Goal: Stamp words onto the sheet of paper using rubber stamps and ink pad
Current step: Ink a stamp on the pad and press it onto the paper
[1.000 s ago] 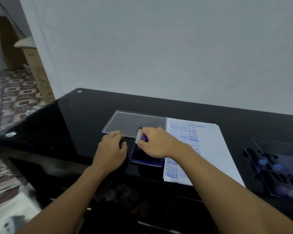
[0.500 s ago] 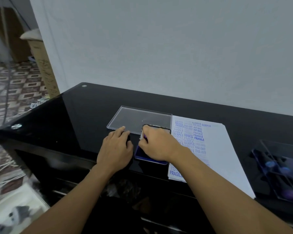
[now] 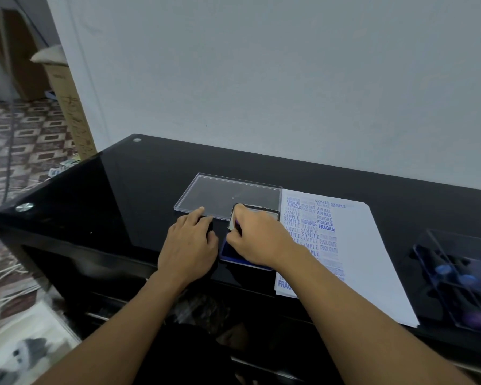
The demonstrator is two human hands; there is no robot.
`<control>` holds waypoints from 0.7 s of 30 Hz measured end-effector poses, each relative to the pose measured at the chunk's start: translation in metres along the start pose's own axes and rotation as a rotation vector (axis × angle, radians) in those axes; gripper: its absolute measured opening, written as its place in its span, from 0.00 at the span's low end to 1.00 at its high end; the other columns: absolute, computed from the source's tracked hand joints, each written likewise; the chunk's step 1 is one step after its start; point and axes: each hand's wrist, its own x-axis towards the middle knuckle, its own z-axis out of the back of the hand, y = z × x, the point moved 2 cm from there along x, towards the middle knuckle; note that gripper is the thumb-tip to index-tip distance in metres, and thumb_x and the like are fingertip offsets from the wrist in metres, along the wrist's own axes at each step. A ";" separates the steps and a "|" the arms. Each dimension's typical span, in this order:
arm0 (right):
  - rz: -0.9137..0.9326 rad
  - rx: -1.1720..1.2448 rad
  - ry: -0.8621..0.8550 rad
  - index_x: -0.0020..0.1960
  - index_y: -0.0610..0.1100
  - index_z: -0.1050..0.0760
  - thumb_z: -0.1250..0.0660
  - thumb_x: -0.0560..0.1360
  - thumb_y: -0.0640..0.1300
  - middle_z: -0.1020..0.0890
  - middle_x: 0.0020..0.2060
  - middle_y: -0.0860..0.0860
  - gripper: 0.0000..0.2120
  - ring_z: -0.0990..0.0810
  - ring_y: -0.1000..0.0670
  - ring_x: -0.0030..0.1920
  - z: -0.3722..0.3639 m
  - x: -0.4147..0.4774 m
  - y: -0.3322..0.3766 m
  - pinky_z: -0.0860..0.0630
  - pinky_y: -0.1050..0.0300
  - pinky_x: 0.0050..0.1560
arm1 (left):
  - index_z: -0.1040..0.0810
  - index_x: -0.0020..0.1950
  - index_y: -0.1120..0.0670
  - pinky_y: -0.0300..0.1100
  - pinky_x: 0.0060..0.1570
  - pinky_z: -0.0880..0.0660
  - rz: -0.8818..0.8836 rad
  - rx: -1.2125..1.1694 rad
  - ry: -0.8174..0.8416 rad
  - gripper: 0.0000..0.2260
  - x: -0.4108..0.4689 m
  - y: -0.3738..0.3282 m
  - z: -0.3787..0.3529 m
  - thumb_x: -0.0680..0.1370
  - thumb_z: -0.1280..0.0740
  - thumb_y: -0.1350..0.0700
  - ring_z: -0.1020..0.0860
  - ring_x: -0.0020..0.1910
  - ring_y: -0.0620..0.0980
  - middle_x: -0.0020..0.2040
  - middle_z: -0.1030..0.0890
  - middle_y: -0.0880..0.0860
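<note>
We rest our left hand (image 3: 189, 247) flat, fingers loose, just left of the ink pad (image 3: 228, 255), probably to steady it; our right hand (image 3: 260, 240) pinches the rubber stamp (image 3: 233, 222) onto it for ink. The sheet (image 3: 367, 259) lies right, the clear lid (image 3: 220, 194) beyond.

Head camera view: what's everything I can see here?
table: one, glossy black, under everything.
ink pad: one, blue, front middle of the table.
rubber stamp: one, pale with purple, over the ink pad.
sheet of paper: one, white with blue stamped words, right of the ink pad.
clear tray: one, transparent, behind the ink pad.
clear box: one, transparent, far right.
left hand: one, resting left of the ink pad.
right hand: one, fingers pinching the rubber stamp.
</note>
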 end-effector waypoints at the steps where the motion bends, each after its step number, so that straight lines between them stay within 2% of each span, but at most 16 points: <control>1: 0.001 -0.001 -0.003 0.46 0.45 0.35 0.39 0.77 0.48 0.24 0.36 0.47 0.07 0.25 0.43 0.37 0.000 -0.001 0.000 0.28 0.51 0.35 | 0.28 0.70 0.53 0.51 0.70 0.37 0.003 -0.001 -0.001 0.18 0.000 0.000 0.000 0.82 0.43 0.52 0.36 0.73 0.53 0.77 0.36 0.51; 11: 0.032 -0.041 -0.027 0.46 0.45 0.37 0.41 0.78 0.46 0.26 0.33 0.47 0.07 0.27 0.44 0.34 -0.003 -0.006 0.002 0.36 0.53 0.30 | 0.27 0.69 0.53 0.51 0.70 0.37 -0.003 -0.003 0.000 0.17 0.001 0.001 -0.002 0.82 0.43 0.52 0.36 0.73 0.53 0.77 0.36 0.51; 21: 0.010 -0.033 -0.004 0.47 0.45 0.36 0.41 0.78 0.47 0.24 0.36 0.46 0.07 0.25 0.42 0.37 -0.002 -0.005 0.002 0.29 0.51 0.34 | 0.26 0.68 0.53 0.52 0.69 0.36 0.000 -0.003 -0.004 0.17 0.000 0.002 -0.002 0.82 0.43 0.52 0.35 0.73 0.53 0.77 0.36 0.51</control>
